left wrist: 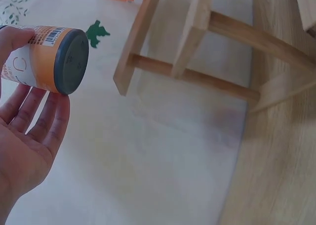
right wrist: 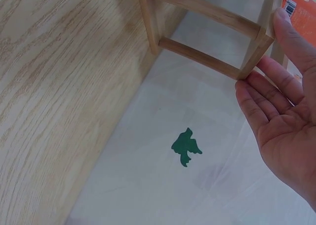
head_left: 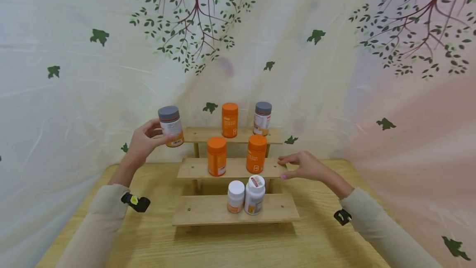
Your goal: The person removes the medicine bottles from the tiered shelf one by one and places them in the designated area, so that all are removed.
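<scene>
My left hand (head_left: pixel 142 143) holds a grey-capped pill bottle (head_left: pixel 171 127) upright at the left end of the top tier. Its thumb lies across the front and the fingers go behind. From the left wrist view, the bottle's dark base (left wrist: pixel 72 62) and orange-and-white label show, with fingertips near the base. My right hand (head_left: pixel 308 166) grips the right end of the middle tier of a three-tier wooden stand (head_left: pixel 201 215). In the right wrist view its thumb lies on the board's end and the fingers (right wrist: pixel 266 94) reach around the edge.
An orange bottle (head_left: pixel 229 121) and another grey-capped bottle (head_left: pixel 262 120) stand on the top tier. Two orange bottles (head_left: pixel 217 158) occupy the middle one. Two white bottles (head_left: pixel 236 197) sit side by side at the bottom. Behind the wooden table (head_left: pixel 148 235) hangs a leaf-printed curtain (head_left: pixel 290 82).
</scene>
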A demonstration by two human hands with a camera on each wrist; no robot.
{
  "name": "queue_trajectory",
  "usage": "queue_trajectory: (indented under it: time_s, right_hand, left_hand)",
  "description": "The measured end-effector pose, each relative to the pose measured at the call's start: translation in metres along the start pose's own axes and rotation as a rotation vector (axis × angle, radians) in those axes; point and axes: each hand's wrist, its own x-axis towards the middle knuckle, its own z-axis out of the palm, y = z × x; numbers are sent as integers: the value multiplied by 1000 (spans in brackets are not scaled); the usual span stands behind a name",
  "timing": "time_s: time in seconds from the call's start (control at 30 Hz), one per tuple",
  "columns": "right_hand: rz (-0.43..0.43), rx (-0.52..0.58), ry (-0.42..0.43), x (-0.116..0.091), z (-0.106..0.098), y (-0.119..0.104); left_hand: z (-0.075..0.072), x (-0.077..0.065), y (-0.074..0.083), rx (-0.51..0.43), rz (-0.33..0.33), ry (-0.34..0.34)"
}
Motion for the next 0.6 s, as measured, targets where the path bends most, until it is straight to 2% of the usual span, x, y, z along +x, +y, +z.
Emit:
queue_trajectory:
  time_s: [0.2,0.6]
  right_hand:
    - [-13,5,11,-1,1,2]
    - [-1,-4,13,0,2,3]
  left_hand:
    - [-13,-9,-17,11,-15,15]
    - [-25,-24,-52,81,-51,39]
